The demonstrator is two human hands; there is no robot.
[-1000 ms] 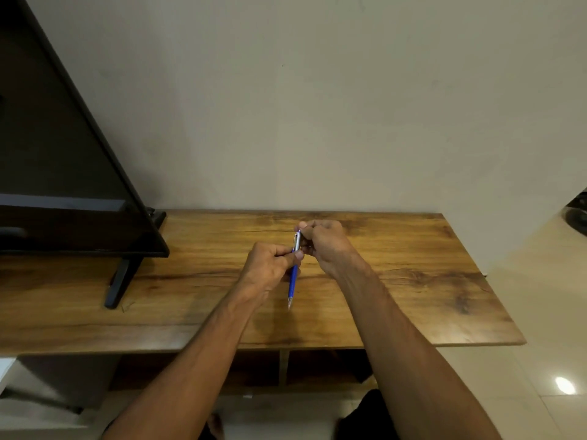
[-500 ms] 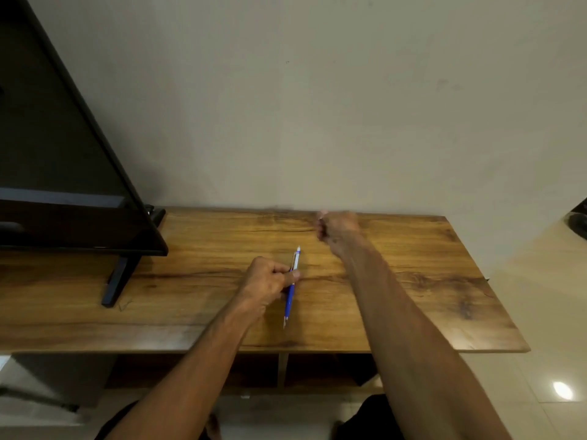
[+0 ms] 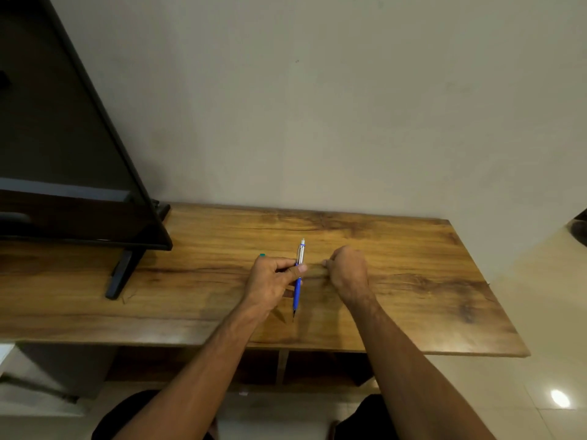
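Note:
A blue pen with a silver upper half [image 3: 297, 289] is held upright over the wooden table [image 3: 419, 258], tip down toward me and a white end on top. My left hand [image 3: 271, 279] grips it round the middle, between thumb and fingers. My right hand [image 3: 347, 271] hovers just right of the pen, apart from it, with its fingers curled into a loose fist. Nothing shows inside that fist. A tiny green thing [image 3: 262, 255] peeks out behind my left knuckles; what it is cannot be told.
A large black TV [image 3: 63, 147] stands on the table's left part, its black foot [image 3: 119, 274] reaching toward the front. A plain wall closes the back. The table ends at the right over a tiled floor [image 3: 546, 319]. Open shelves lie under the tabletop.
My right hand left the pen's top, swung out to the table's back edge, and has come back beside the pen. My left hand kept its hold and shifted slightly nearer.

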